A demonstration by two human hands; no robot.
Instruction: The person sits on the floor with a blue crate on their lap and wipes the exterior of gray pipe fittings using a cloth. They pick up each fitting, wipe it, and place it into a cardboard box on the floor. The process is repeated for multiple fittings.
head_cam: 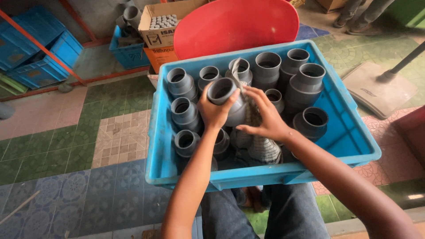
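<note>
Grey plastic pipe fitting (226,99), a reducer socket, sits tilted in the left hand (215,110), mouth facing up toward 11 o'clock. Left hand is closed around its lower body, thumb up by the rim. Right hand (265,119) is at 3 o'clock of the fitting, fingers spread and pressed on a mesh-patterned grey cloth (259,132) that runs up against the fitting's side; a strip of the cloth pokes up past the rim at 12 o'clock. Right hand is not closed into a fist; whether it pinches the cloth, cannot tell.

Fitting is held over the middle of a blue plastic crate (349,132) resting on the person's lap, jeans visible at 6 o'clock. Crate holds more grey fittings standing mouth up: a column at 9 o'clock of the hands (186,113), a row along the far wall at 12 o'clock (267,66), larger ones at 2 o'clock (307,84), one alone at 3 o'clock (313,123).

Beyond the crate at 12 o'clock: a red round plastic lid or basin (234,26), a cardboard box (164,24) with small grey tubes standing in it. Blue crates (35,48) at 10 o'clock on a rack. Patterned tile floor (66,146) at 9 o'clock. Another person's shoes (354,22) at 1 o'clock, well apart.
</note>
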